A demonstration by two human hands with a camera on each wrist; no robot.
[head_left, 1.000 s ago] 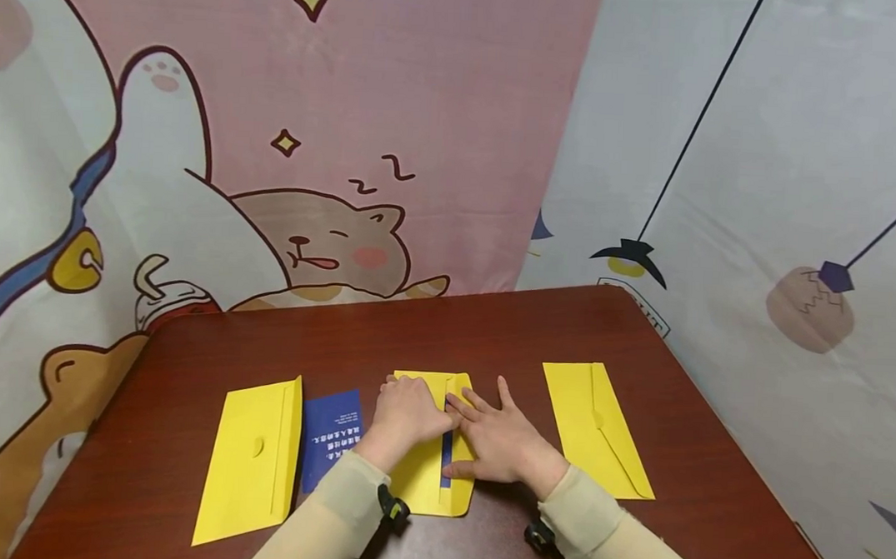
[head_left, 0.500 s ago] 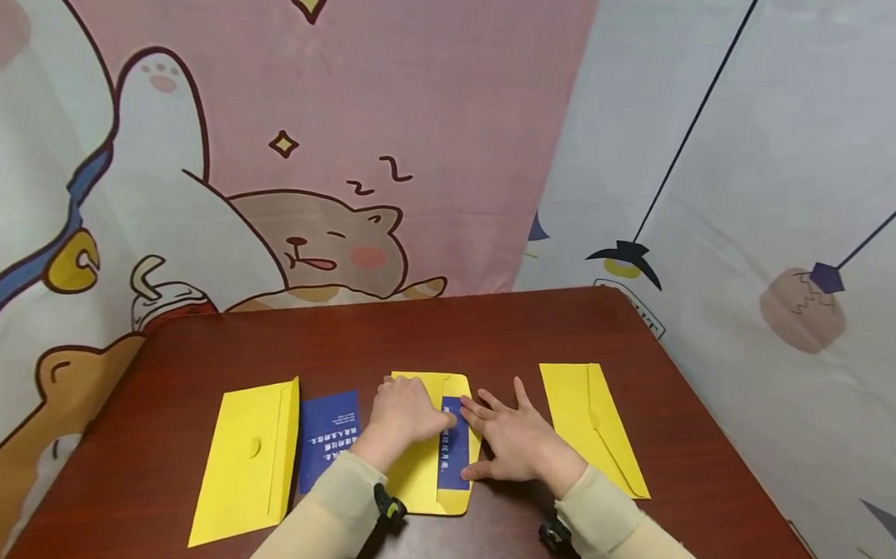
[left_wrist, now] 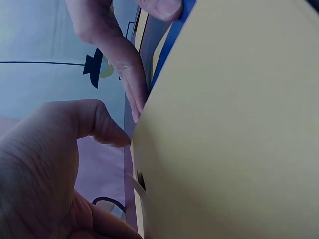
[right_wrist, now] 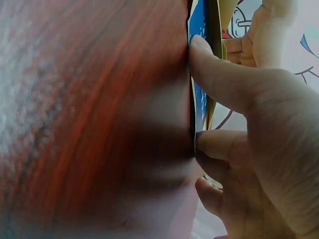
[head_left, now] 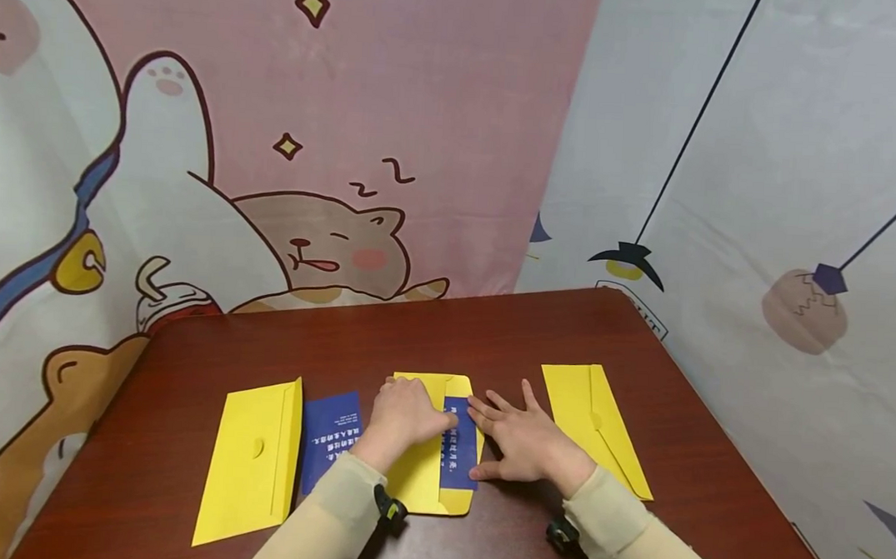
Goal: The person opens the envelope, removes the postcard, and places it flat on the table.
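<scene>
In the head view, a yellow envelope [head_left: 413, 478] lies flat at the middle of the table, its mouth to the right. A blue card [head_left: 458, 472] with white printed characters sticks partly out of that mouth. My left hand [head_left: 404, 415] holds the envelope from above, fingers curled, thumb reaching over onto the card. In the left wrist view, its thumb tip touches the envelope's surface. My right hand [head_left: 527, 441] is spread at the card's outer edge. The right wrist view shows its thumb and fingertips on the card [right_wrist: 201, 97] near that edge.
Left of the middle envelope lies another blue card [head_left: 329, 433], partly behind my left forearm. A yellow envelope [head_left: 240, 470] lies farther left, and one more yellow envelope [head_left: 599, 424] lies to the right. All are on the reddish-brown table [head_left: 491, 331], with a cartoon-printed curtain behind.
My right hand has moved to the right, and the card has slid out of the envelope from a thin strip to a wider one. The left hand has stayed in place.
</scene>
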